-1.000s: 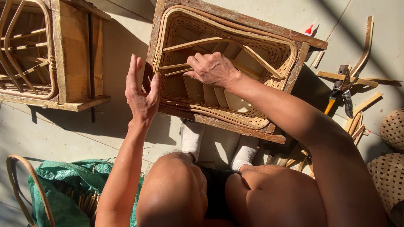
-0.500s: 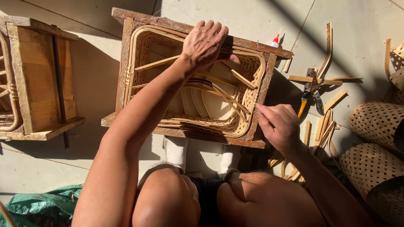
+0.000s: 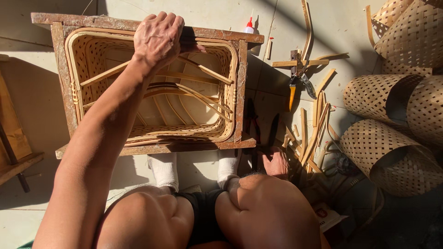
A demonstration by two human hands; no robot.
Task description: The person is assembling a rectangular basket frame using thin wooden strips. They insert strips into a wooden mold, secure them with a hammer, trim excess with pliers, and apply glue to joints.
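Your left hand (image 3: 158,36) grips the far rim of the wooden frame (image 3: 60,74); your right hand (image 3: 277,162), loosely curled, rests among bamboo strips (image 3: 310,133).

Wooden frame (image 3: 152,34): rough, weathered timber, mottled brown, matt, edges worn. Left hand (image 3: 158,36) rests on its far rail. Basket (image 3: 221,124) seated inside the frame: woven cane or bamboo strips, pale tan, open lattice weave, faint sheen in sunlight; smooth bent ribs cross the interior. Loose strips (image 3: 310,133) on the floor: split bamboo, dry, matt, near the right hand (image 3: 277,161). Woven cylinders (image 3: 387,152) at right: same open lattice, light brown. Cutter (image 3: 297,78): dark metal, one handle orange plastic. Glue bottle (image 3: 249,26): white plastic, red tip. Floor (image 3: 207,11): pale concrete, matt, lightly scuffed. Socks (image 3: 165,168): white ribbed cloth.
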